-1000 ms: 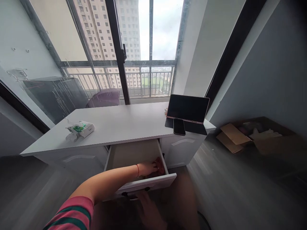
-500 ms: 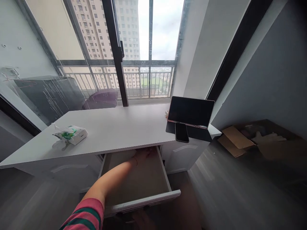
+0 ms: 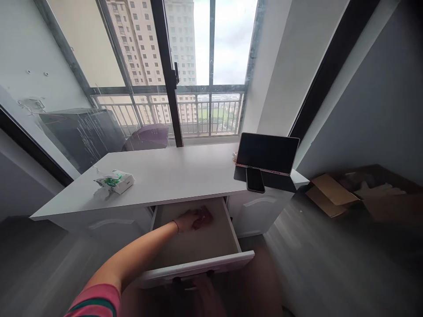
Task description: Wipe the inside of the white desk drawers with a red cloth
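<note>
My left hand (image 3: 187, 220) reaches into the pulled-out drawer (image 3: 188, 248), its fingers closed on a dark red cloth (image 3: 206, 216) that lies against the drawer floor. A thin bracelet circles that wrist. Below the drawer's white front panel (image 3: 198, 265), in shadow, my right hand (image 3: 204, 288) is close to a dark handle (image 3: 210, 274). Its fingers are too dim and blurred to make out, and I cannot tell whether they touch the handle.
On the white tabletop (image 3: 175, 174) are a pack of tissues (image 3: 120, 181) at left and, at right, a propped tablet (image 3: 268, 152) with a phone (image 3: 255, 180) before it. An open cardboard box (image 3: 335, 193) stands on the floor at right. Behind the table is a window.
My left hand has drawn back from deep under the tabletop toward the drawer's middle, and the red cloth now shows clearly in it. The view has shifted slightly.
</note>
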Motion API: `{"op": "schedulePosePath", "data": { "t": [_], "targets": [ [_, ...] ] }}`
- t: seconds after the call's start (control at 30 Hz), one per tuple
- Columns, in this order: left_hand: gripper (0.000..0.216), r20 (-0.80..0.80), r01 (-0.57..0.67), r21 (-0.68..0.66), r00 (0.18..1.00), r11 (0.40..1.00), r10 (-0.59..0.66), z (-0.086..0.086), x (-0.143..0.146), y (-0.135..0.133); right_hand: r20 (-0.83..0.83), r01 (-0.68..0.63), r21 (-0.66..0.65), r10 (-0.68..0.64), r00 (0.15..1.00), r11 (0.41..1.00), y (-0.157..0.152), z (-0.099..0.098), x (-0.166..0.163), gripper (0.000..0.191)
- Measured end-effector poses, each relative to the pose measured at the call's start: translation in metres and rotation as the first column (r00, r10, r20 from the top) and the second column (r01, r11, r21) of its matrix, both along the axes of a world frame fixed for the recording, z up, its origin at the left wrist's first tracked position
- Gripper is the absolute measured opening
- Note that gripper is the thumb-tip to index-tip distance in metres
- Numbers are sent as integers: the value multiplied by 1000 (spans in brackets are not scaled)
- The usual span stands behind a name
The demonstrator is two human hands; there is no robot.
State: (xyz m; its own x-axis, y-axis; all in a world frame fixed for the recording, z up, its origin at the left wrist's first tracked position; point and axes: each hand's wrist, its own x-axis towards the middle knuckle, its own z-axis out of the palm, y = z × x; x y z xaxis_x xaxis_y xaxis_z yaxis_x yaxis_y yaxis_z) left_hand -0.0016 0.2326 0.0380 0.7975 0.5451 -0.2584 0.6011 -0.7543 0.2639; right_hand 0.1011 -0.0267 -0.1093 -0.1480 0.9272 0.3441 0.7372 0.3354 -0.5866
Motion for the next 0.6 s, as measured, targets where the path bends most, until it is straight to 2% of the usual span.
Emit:
{"op": "schedulePosePath", "data": {
  "t": [0.1,0.23,0.43,0.53,0.6],
  "targets": [
    [52,-134,83,33,988,996,-78,2,-11,-24,-16,-43,-53,42,999,998,-4,19,4,48],
    [53,-158,180,0,971,984,-178,6,-21,-51,-34,-85,-94,82,996,992,-6,43,7,53],
    [41,-259,307,25,921,951,-290,11,-41,-71,-60,-88,-136,80,995,987,-9,55,8,53],
    [31,-249,279,48,933,959,-259,9,-51,-68,-36,-93,-147,89,995,985,-10,55,9,52],
    [28,-226,169,100,964,981,-143,7,-56,-61,-7,-93,-150,93,996,984,-9,53,9,53]
  ]
}}
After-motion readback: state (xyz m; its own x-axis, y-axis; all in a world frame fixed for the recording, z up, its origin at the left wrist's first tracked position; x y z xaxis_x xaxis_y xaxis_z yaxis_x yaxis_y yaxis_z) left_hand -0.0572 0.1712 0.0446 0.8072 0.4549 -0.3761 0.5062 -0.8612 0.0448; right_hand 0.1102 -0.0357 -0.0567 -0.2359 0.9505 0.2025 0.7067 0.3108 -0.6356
